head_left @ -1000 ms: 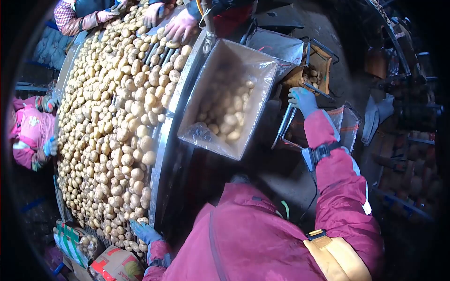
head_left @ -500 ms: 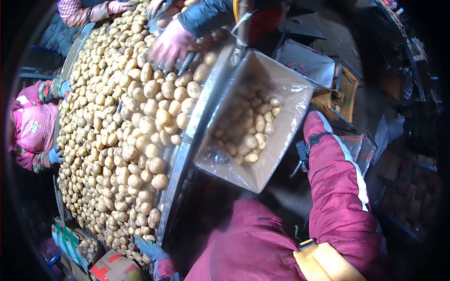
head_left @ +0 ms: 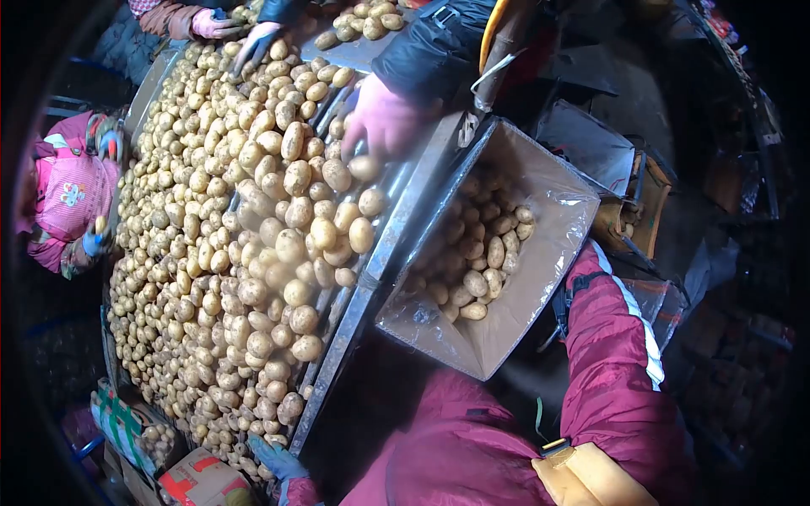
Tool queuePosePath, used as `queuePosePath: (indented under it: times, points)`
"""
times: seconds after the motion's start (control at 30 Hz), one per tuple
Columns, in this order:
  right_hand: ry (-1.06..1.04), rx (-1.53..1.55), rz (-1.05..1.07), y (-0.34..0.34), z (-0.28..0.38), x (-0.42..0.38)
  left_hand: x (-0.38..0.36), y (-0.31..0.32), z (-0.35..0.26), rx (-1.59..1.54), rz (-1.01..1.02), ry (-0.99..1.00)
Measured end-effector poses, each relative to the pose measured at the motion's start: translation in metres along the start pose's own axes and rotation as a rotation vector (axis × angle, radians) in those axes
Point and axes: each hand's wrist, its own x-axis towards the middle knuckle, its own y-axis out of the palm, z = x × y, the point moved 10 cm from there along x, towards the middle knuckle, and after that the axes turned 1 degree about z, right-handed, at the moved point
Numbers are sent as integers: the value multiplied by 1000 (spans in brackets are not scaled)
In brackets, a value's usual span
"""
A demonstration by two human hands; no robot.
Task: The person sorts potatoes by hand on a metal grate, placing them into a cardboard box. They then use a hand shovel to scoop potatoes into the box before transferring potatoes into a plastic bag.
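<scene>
Head view, sole view. Potatoes (head_left: 221, 260) heaped over a barred bed (head_left: 334, 319), close up to the metal rail (head_left: 369, 280); more lying in the film-lined carton (head_left: 548, 291) just beside it. Left hand (head_left: 278, 460) at the near end of the heap, fingers stretched out, no grip showing. Right hand hidden behind the carton; cannot tell whether clenched, released or grasping. Only the maroon sleeve (head_left: 607, 346) visible there, beside the rim; touching or apart, cannot tell.

Trouble spots, as judged. Spill over the rail: round potatoes near the edge, easily set rolling by a careless push. Carton tipping or shifting: support not visible; likely cause, a snag of the sleeve on the rim. Liner film (head_left: 426, 329): loose at the near corner, apt to catch a glove or fold over. Co-worker's hand (head_left: 384, 118), blurred, by the rail: chance of fingers pinched between potato and bar. Near end: chance of potatoes sliding toward the cardboard box (head_left: 198, 481) under too much pressure.
</scene>
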Motion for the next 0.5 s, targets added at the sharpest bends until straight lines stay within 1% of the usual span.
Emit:
queuePosePath:
  times: [0.1, 0.2, 0.23, 0.33, 0.43, 0.5]
  points:
    - [-22, 58, 3, -12, -4, -7, 4, -8, -9, -192, -54, 9]
    - [-63, 145, 12, -30, -3, -16, 3, -14, -21, -37, -70, 68]
    - [-76, 179, 11, -38, -4, -20, 4, -19, -28, -38, -88, 100]
    - [-129, 318, 6, -67, -3, -30, 4, -17, -26, -22, -91, 72]
    - [-184, 493, 6, -102, -8, -39, 2, -21, -28, -105, -116, 47]
    - [-236, 623, 9, -128, -19, -44, -6, -10, -2, -342, -191, 40]
